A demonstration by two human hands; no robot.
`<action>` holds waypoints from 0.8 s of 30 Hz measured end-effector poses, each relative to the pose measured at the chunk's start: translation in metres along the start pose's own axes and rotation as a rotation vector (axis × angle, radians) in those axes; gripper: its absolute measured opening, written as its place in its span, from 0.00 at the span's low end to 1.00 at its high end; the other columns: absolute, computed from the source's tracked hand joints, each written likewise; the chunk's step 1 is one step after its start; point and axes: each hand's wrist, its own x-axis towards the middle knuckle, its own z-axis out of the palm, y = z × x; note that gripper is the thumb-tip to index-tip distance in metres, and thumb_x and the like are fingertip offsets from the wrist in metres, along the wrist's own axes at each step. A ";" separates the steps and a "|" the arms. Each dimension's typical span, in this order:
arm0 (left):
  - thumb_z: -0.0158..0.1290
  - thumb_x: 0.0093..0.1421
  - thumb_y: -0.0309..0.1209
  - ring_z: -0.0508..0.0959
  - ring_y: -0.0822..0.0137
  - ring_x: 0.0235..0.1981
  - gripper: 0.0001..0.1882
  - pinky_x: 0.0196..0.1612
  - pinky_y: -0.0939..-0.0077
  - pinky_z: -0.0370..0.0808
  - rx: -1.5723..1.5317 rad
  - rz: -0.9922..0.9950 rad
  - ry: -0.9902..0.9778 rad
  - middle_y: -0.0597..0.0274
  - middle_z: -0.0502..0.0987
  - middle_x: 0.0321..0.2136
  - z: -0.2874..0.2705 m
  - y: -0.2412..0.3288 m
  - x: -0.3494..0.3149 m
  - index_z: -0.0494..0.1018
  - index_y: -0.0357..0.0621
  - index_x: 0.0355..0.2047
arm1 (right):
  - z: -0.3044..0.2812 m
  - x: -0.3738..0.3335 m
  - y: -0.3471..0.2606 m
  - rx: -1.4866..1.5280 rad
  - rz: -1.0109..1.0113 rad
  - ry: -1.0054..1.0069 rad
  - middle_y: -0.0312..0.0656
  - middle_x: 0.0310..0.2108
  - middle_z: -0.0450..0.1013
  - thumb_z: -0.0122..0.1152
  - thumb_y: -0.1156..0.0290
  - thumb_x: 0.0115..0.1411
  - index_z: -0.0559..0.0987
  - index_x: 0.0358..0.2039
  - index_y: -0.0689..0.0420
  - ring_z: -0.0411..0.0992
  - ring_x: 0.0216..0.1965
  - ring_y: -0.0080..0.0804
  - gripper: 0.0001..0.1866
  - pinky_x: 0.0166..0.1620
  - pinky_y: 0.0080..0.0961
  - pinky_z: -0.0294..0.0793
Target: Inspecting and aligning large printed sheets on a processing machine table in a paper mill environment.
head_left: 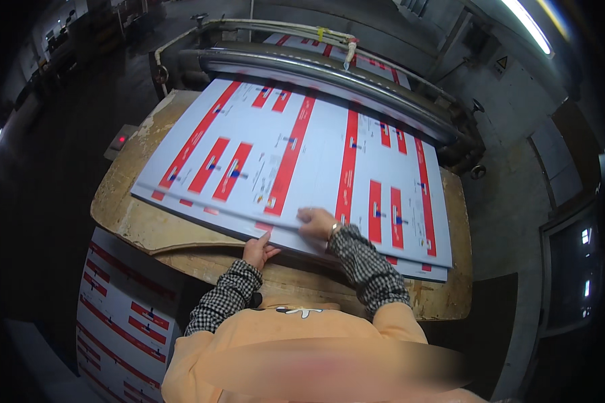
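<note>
A large white printed sheet [319, 161] with red bands and small blue marks lies on a wooden table, its far end under a metal roller [329, 77]. Another sheet lies below it, its near edge showing under the top one. My right hand [317, 222] is at the top sheet's near edge, fingers curled in and closed on it; the fingertips are partly hidden. Just left of it and lower, my left hand [259, 251] touches the near edge of the sheets, thumb up against the edge and fingers apart along it.
The worn wooden table [117, 185] has rounded corners. A pale pipe [275, 25] runs above the roller. More printed sheets [124, 316] stand at the lower left. At the table's left is a box with a red light [121, 139]; a handwheel [477, 172] sits at the right.
</note>
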 end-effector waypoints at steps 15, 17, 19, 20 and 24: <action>0.51 0.53 0.28 0.75 0.67 0.34 0.13 0.34 0.73 0.74 0.031 0.081 -0.144 0.56 0.74 0.35 -0.008 0.001 -0.007 0.69 0.35 0.38 | 0.007 -0.023 -0.038 -0.321 -0.142 -0.111 0.58 0.49 0.62 0.58 0.64 0.42 0.70 0.45 0.62 0.59 0.52 0.52 0.28 0.53 0.34 0.60; 0.53 0.51 0.27 0.74 0.63 0.38 0.14 0.40 0.68 0.73 -0.086 0.069 -0.229 0.55 0.74 0.35 -0.006 0.000 -0.007 0.69 0.33 0.38 | -0.014 -0.018 -0.043 0.026 -0.028 -0.174 0.55 0.40 0.70 0.55 0.68 0.44 0.73 0.38 0.65 0.69 0.43 0.46 0.20 0.46 0.29 0.67; 0.45 0.56 0.26 0.72 0.58 0.43 0.14 0.47 0.59 0.69 -0.010 0.083 -0.143 0.51 0.72 0.38 -0.005 -0.001 -0.005 0.66 0.31 0.42 | -0.027 -0.023 -0.047 0.066 -0.097 -0.036 0.50 0.35 0.73 0.52 0.71 0.47 0.74 0.36 0.65 0.72 0.37 0.41 0.16 0.42 0.27 0.70; 0.41 0.56 0.25 0.72 0.57 0.43 0.15 0.48 0.58 0.69 -0.034 0.071 -0.046 0.50 0.72 0.40 -0.004 -0.003 -0.003 0.65 0.31 0.43 | -0.030 -0.025 -0.050 0.019 -0.153 0.020 0.50 0.37 0.72 0.52 0.70 0.47 0.74 0.36 0.65 0.72 0.38 0.40 0.16 0.42 0.26 0.70; 0.30 0.56 0.22 0.71 0.53 0.44 0.19 0.49 0.54 0.69 -0.071 0.057 0.056 0.47 0.69 0.42 -0.004 -0.008 0.002 0.62 0.31 0.46 | -0.017 -0.038 -0.055 0.048 -0.210 0.092 0.51 0.41 0.70 0.55 0.72 0.44 0.74 0.37 0.65 0.70 0.42 0.42 0.18 0.47 0.26 0.68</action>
